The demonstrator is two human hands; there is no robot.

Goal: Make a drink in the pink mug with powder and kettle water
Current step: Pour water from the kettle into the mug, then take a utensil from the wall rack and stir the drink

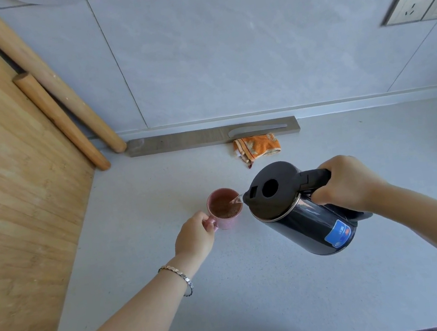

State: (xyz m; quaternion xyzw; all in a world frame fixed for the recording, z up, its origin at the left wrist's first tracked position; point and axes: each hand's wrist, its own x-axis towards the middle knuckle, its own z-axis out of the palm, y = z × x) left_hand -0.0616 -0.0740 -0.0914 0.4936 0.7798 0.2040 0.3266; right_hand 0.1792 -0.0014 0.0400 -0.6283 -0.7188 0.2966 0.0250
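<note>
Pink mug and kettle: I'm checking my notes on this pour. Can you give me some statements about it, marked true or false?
1. The right hand holds the black kettle tilted, spout at the pink mug. True.
2. The left hand touches nothing. False: it grips the mug's handle.
3. The mug holds brown liquid. True.
4. The orange cloth lies inside the mug. False: it lies well behind the kettle.

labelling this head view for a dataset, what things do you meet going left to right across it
cutting board → left hand → pink mug → kettle → right hand → wall socket
</note>
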